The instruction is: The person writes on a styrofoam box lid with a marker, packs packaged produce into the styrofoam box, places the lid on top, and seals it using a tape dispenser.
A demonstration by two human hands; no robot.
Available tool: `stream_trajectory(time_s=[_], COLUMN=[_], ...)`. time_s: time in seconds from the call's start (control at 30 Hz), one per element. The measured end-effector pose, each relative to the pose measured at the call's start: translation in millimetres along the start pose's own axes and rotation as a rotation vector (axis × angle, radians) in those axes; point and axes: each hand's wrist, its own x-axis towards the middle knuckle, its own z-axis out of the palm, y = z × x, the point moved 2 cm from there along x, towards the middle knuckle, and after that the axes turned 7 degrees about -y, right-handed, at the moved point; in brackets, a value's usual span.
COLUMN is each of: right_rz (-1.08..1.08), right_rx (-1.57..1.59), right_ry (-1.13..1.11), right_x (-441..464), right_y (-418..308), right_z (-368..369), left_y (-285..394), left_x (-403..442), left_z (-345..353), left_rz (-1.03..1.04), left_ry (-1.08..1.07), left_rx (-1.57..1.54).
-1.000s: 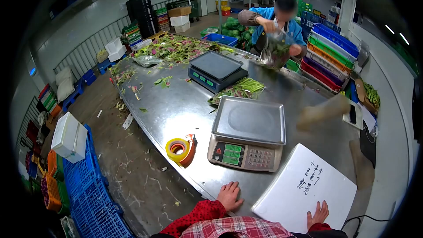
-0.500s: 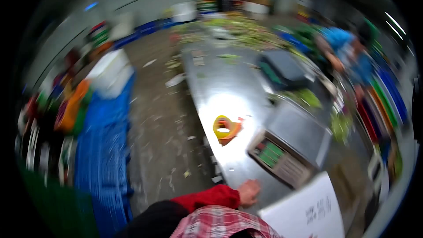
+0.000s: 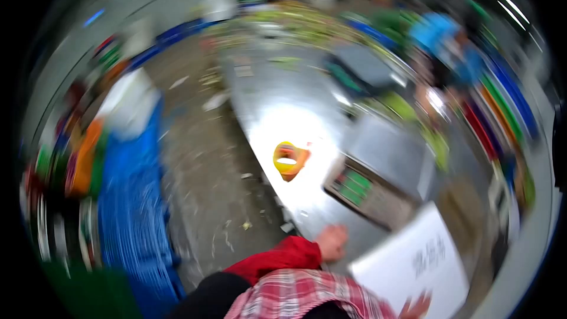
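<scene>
My left hand [image 3: 332,242], in a red sleeve, rests on the near edge of the metal table [image 3: 269,115]. It looks open and holds nothing, though its fingers are blurred. At the bottom edge of the view, my right hand [image 3: 417,306] is partly cut off, with fingers apart over a white box or board [image 3: 407,263] bearing dark handwritten characters. Whether it touches that surface, I cannot tell. Beyond the hands stands a weighing scale [image 3: 378,171] with a green display. A roll of yellow and orange tape [image 3: 286,168] lies left of the scale.
Another scale-like device [image 3: 366,68] stands farther back, near leafy stalks [image 3: 313,26]. A person in blue [image 3: 440,41] works at the right beside stacked coloured crates [image 3: 493,112]. Across the floor aisle [image 3: 198,142] are blue crates [image 3: 133,207] and a white box [image 3: 129,103].
My view has shifted, so the table and scale sit slightly left and higher. My right hand has come into view over the white surface. My left hand stays at the table edge.
</scene>
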Motion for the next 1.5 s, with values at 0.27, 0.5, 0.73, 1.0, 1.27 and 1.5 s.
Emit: stream_trajectory(time_s=[0.27,0.5,0.73,1.0,1.27,1.5], right_rz=[0.079,0.107,0.130,0.287,0.193,0.693], right_rx=[-0.034,0.044,0.140,0.281,0.665,0.526], right_ry=[-0.111,-0.072,-0.010,-0.250,0.128,0.236], right_x=[72.7,74.8,68.9,78.7,-4.8,-131.9], right_y=[-23.1,-31.7,-23.8,-37.0,-113.2,-84.5], right_z=[11.4,2.8,5.7,-5.8,-33.5,-58.3], left_y=[-17.6,-25.7,-10.6,-23.3,-11.5,39.0], left_x=[8.5,4.7,11.7,9.9,6.5,17.9], left_z=[-33.5,-32.4,-35.2,-33.6,-30.1,29.6], left_rz=[-0.082,-0.065,-0.225,-0.097,-0.235,-0.153], left_ry=[-0.095,-0.104,-0.304,-0.256,-0.190,-0.047], left_rx=[0.183,0.194,0.107,0.384,0.026,-0.287])
